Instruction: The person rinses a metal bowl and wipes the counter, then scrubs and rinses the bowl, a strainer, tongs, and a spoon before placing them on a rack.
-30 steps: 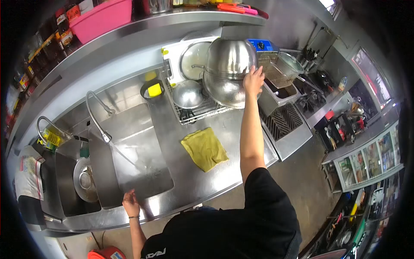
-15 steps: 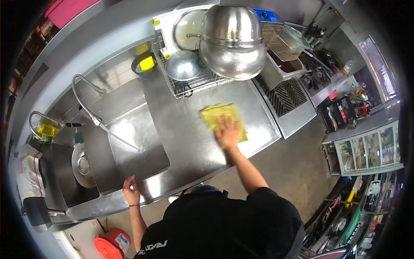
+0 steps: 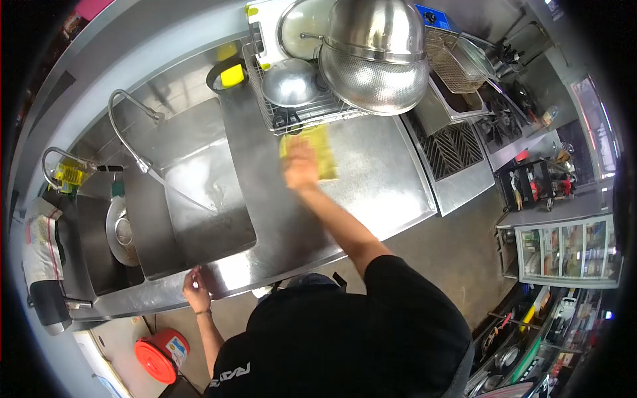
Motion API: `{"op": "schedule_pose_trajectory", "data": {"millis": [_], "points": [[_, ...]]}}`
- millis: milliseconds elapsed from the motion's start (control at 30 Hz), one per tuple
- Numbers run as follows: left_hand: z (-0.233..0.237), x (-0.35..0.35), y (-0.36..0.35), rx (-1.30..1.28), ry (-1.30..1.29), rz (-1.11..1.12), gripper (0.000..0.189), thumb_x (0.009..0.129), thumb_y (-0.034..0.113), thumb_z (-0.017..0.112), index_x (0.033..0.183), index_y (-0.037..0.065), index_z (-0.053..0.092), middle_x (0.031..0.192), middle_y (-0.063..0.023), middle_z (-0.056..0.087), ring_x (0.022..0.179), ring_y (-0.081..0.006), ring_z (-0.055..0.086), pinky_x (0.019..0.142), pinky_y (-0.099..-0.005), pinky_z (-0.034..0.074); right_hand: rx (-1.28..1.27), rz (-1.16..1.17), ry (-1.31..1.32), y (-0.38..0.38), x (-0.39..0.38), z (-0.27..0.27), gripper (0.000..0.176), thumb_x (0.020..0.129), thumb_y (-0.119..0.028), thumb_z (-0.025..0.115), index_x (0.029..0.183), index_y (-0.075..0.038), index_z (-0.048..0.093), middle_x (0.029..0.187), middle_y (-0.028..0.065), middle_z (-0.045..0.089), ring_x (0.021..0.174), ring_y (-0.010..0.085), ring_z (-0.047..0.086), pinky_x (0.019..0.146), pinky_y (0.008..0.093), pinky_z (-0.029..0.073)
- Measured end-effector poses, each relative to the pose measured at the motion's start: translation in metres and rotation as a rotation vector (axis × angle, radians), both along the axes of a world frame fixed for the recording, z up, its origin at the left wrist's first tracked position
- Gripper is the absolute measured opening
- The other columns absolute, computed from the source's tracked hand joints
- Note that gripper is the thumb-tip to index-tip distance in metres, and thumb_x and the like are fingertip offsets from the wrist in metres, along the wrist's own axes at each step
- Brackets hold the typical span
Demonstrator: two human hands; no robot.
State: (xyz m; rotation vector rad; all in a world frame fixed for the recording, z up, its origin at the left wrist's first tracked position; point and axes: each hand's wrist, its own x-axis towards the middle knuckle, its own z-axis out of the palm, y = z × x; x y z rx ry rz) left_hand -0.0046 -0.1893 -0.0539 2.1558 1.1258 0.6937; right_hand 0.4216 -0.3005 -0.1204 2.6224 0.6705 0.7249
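My right hand (image 3: 302,164) lies flat on a folded yellow cloth (image 3: 323,156), pressing it against the steel counter (image 3: 371,172). Its fingers are stretched out, and the cloth's far edge is close to the front of the wire dish rack (image 3: 332,123). My left hand (image 3: 196,292) is at the counter's front rim, below the large sink basin (image 3: 209,232). Its fingers are curled together, with no object showing in them.
Metal bowls and a colander (image 3: 375,79) are piled on the rack. A black pan (image 3: 222,78) with a yellow sponge (image 3: 232,75) stands beside it. A faucet (image 3: 142,162) reaches over the basin. To the right is a grill grate (image 3: 451,152); a red bucket (image 3: 162,351) stands on the floor.
My right hand has slid the yellow cloth left and away from me, toward the dish rack. My left hand stays near the sink's front rim. The view has shifted slightly.
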Motion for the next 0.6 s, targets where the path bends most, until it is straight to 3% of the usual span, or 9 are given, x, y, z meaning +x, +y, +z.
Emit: {"op": "schedule_pose_trajectory", "data": {"millis": [33,167,300,367,400,500,533,567,600], "points": [[0.004,0.011,0.002,-0.002,-0.002,-0.019,0.015,0.083,0.001,0.052,0.095,0.002,0.062,0.09,-0.0136,0.064,0.083,-0.0232,0.063,0.071,-0.0313,0.051,0.436,0.217,0.467,0.014,-0.029,0.029,0.053,0.087,-0.025,0.028,0.135,-0.002,0.027,0.142,0.013,0.025,0.132,0.0273,0.022,0.107,0.0399,0.018],[0.025,0.05,0.003,0.049,0.058,-0.1,0.014,0.084,0.005,0.053,0.095,0.003,0.062,0.09,-0.0135,0.064,0.078,-0.0222,0.062,0.07,-0.0316,0.048,0.543,0.289,0.498,0.023,-0.058,0.038,0.051,0.083,-0.016,0.036,0.13,0.002,0.034,0.138,0.0166,0.031,0.129,0.0298,0.028,0.105,0.0393,0.023],[0.025,0.08,0.013,0.207,0.05,-0.216,0.013,0.082,0.004,0.055,0.093,0.004,0.063,0.088,-0.0124,0.064,0.077,-0.0241,0.061,0.07,-0.0316,0.048,0.489,0.6,0.455,0.018,-0.115,0.035,0.044,0.079,-0.012,0.041,0.121,0.001,0.046,0.134,0.0136,0.038,0.123,0.0285,0.037,0.103,0.0376,0.028],[0.028,0.087,0.012,0.254,0.082,-0.259,0.013,0.08,0.004,0.056,0.091,0.005,0.063,0.089,-0.0129,0.063,0.079,-0.0282,0.061,0.072,-0.0328,0.048,0.636,0.939,0.772,0.021,-0.136,0.036,0.041,0.074,-0.004,0.048,0.115,-0.005,0.051,0.122,0.0113,0.05,0.11,0.0271,0.05,0.093,0.0349,0.039],[0.027,0.087,0.013,0.227,0.087,-0.263,0.014,0.08,0.005,0.056,0.091,0.006,0.063,0.089,-0.0126,0.063,0.083,-0.0291,0.06,0.074,-0.0347,0.047,0.638,0.966,0.776,0.026,-0.14,0.042,0.041,0.074,-0.004,0.048,0.115,-0.005,0.051,0.122,0.0113,0.05,0.11,0.0271,0.05,0.093,0.0349,0.039],[0.026,0.08,0.022,0.227,0.121,-0.239,0.015,0.079,0.004,0.056,0.091,0.007,0.064,0.089,-0.0122,0.063,0.086,-0.0301,0.059,0.076,-0.0367,0.047,1.029,1.048,1.325,0.036,-0.147,0.075,0.034,0.074,0.009,0.043,0.104,-0.002,0.055,0.097,0.0121,0.06,0.092,0.028,0.058,0.084,0.0349,0.045],[0.025,0.07,0.026,0.245,0.156,-0.224,0.016,0.078,0.004,0.056,0.091,0.007,0.064,0.089,-0.012,0.063,0.085,-0.03,0.059,0.075,-0.0366,0.047,1.323,0.942,1.695,0.049,-0.136,0.027,0.024,0.082,-0.001,0.046,0.105,-0.002,0.054,0.096,0.008,0.06,0.091,0.021,0.058,0.082,0.0336,0.046],[0.022,0.058,0.031,0.233,0.148,-0.182,0.017,0.077,0.003,0.056,0.091,0.007,0.064,0.089,-0.0121,0.063,0.085,-0.0299,0.059,0.075,-0.0365,0.048,1.838,0.728,2.185,0.026,-0.126,0.081,0.025,0.09,-0.017,0.046,0.11,-0.003,0.052,0.098,0.0061,0.058,0.09,0.0152,0.056,0.079,0.0306,0.046],[0.02,0.042,0.037,0.223,0.147,-0.123,0.017,0.077,0.003,0.056,0.091,0.007,0.064,0.089,-0.0122,0.063,0.085,-0.0297,0.059,0.074,-0.0365,0.048,1.825,0.734,2.031,0.019,-0.104,0.063,0.034,0.092,-0.03,0.044,0.113,-0.005,0.051,0.101,0.006,0.057,0.089,0.0133,0.055,0.078,0.0269,0.046]]}}
